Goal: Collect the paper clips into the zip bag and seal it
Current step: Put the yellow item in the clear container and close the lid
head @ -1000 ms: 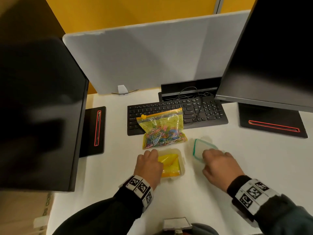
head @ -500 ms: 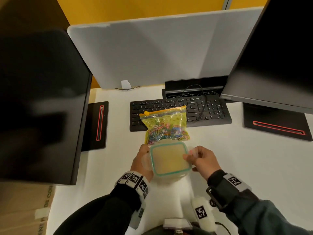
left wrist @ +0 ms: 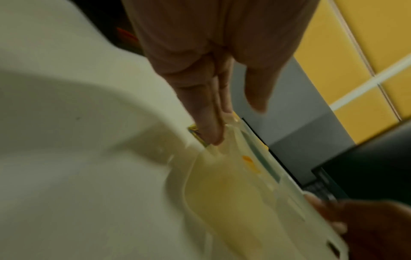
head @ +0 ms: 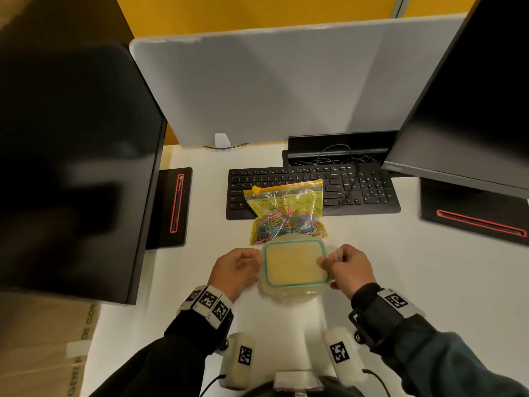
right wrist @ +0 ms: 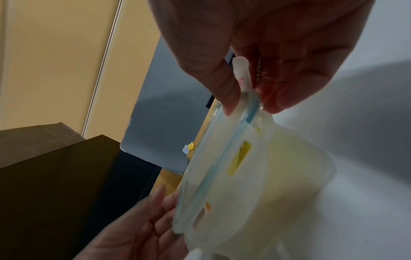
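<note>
White desk: lid now back on box; right hand pinches its tab, left hand open-fingered steadies; filled bag looks sealed.

**Dim indoor light, soft focus, heavy wide-angle bend**

The head view is moderately lit from above, with a warm cast. The white desk is the brightest area, nearly blown out at 6 o'clock. The left monitor carries a smeared pale reflection and looks motion-blurred; the right monitor is near black. Straight edges bow toward the corners. Fine detail is soft, and keyboard legends are unreadable.

Both wrist views are darker, noisy and blurred. In the left wrist view the left hand is smeared, with a broad soft shadow at 9 o'clock. In the right wrist view the right hand is out of focus, with a grey shadow at 3 o'clock.
</note>
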Tool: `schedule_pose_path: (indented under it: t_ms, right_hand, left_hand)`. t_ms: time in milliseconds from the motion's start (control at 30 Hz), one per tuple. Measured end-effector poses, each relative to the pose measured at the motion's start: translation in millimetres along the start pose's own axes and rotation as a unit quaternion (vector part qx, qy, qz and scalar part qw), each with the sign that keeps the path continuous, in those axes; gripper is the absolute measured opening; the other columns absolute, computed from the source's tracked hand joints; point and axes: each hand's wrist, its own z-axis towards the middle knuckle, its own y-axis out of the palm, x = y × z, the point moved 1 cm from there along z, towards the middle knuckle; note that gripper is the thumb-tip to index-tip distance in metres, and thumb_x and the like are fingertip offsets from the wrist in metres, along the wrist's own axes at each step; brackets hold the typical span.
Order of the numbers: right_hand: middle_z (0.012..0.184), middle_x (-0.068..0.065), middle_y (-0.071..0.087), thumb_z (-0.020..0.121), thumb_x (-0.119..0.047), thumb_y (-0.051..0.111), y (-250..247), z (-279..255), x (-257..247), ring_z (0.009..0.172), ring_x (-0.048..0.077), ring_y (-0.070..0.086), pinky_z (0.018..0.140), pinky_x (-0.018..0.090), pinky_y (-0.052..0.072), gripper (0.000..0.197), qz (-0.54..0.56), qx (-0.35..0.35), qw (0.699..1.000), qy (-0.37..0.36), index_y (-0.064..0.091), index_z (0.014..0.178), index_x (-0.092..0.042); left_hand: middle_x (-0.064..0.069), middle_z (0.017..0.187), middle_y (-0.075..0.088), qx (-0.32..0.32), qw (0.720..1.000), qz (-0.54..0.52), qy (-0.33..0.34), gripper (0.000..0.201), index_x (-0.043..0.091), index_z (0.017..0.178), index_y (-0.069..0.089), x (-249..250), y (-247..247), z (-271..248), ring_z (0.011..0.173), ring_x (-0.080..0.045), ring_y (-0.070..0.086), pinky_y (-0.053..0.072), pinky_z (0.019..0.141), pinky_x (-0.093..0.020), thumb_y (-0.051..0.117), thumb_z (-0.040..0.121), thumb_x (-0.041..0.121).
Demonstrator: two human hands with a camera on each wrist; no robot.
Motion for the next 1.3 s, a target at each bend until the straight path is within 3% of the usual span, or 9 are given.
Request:
schedule_pose_path:
  t_ms: [167,400,533,667,800,933,1067,1200,1300]
  right_hand:
    - [0.081,0.014,0.06,0.076,-0.006,0.071,-4,-1,4,0.074,0.027,0.057,0.057,0.03,0.051,0.027,0.047,-0.072,0.994,0.07,0.046,0.068,-0.012]
    - [0.071,0.012,0.059,0.072,0.002,0.073,-7,2,2,0.06,0.022,0.057,0.057,0.031,0.054,0.026,0.048,-0.092,0.99,0.093,0.049,0.071,-0.009]
    - [0.068,0.011,0.06,0.072,-0.004,0.076,-14,3,3,0.055,0.022,0.056,0.069,0.038,0.058,0.026,0.042,-0.122,0.986,0.11,0.051,0.074,-0.011]
    - [0.076,0.01,0.063,0.073,-0.011,0.075,-16,3,-3,0.054,0.021,0.057,0.062,0.034,0.054,0.031,-0.033,-0.126,0.988,0.084,0.045,0.08,-0.015]
    - [0.069,0.008,0.057,0.079,-0.007,0.067,-12,2,-6,0.051,0.02,0.055,0.057,0.03,0.052,0.029,-0.067,-0.107,0.991,0.039,0.042,0.067,-0.014]
    - [0.071,0.01,0.061,0.08,-0.009,0.068,-12,-2,-2,0.055,0.021,0.059,0.066,0.036,0.054,0.026,-0.029,-0.118,0.991,0.054,0.046,0.066,-0.013]
    - [0.073,0.004,0.055,0.07,-0.03,0.077,-23,-1,-3,0.064,0.022,0.053,0.059,0.03,0.043,0.036,-0.15,-0.055,0.987,0.002,0.044,0.073,-0.016]
    - [0.067,0.001,0.051,0.089,-0.044,0.049,-14,-7,-6,0.062,0.019,0.05,0.058,0.027,0.042,0.032,-0.312,-0.128,0.941,-0.024,0.046,0.07,-0.019]
    - [0.056,0.003,0.045,0.098,-0.036,0.031,-4,-8,0,0.046,0.016,0.04,0.045,0.022,0.036,0.036,-0.227,-0.211,0.95,0.032,0.05,0.077,-0.015]
  left_hand:
    - [-0.009,0.083,0.062,0.029,0.997,0.068,0.003,0.014,0.013,0.082,0.064,0,6,6,0.073,-0.022,0.06,0.057,0.072,-0.036,0.073,0.073,0.006]
    - [-0.006,0.068,0.058,0.026,0.998,0.058,0.008,0.009,0.009,0.081,0.065,0,5,7,0.058,-0.017,0.055,0.053,0.059,-0.028,0.071,0.076,0.006]
    - [-0.005,0.067,0.058,0.032,0.997,0.066,0.001,0.007,0.011,0.077,0.063,1,7,10,0.058,-0.018,0.055,0.054,0.063,-0.033,0.07,0.078,0.011]
    - [-0.006,0.066,0.056,0.01,0.997,0.064,-0.038,0.009,0.01,0.077,0.06,8,7,9,0.056,-0.017,0.053,0.053,0.059,-0.031,0.069,0.079,0.008]
    - [-0.008,0.07,0.057,0.016,0.995,0.094,-0.014,0.014,0.014,0.085,0.063,10,10,9,0.06,-0.019,0.054,0.052,0.058,-0.029,0.069,0.076,0.004]
    - [-0.005,0.074,0.059,0.052,0.994,0.093,0.01,0.017,0.012,0.094,0.066,7,11,8,0.065,-0.018,0.055,0.051,0.057,-0.028,0.068,0.078,0.006]
    - [-0.002,0.083,0.06,0.069,0.977,0.203,0.011,0.022,0.015,0.093,0.059,8,7,8,0.076,-0.021,0.058,0.051,0.071,-0.033,0.071,0.077,0.023]
    - [-0.003,0.077,0.064,0.054,0.937,0.345,0.024,0.023,0.017,0.072,0.059,17,8,4,0.082,-0.025,0.062,0.048,0.075,-0.028,0.065,0.08,0.037]
    - [-0.009,0.058,0.06,0.007,0.966,0.258,-0.024,0.031,0.012,0.054,0.059,14,10,6,0.059,-0.025,0.06,0.055,0.072,-0.033,0.065,0.083,0.023]
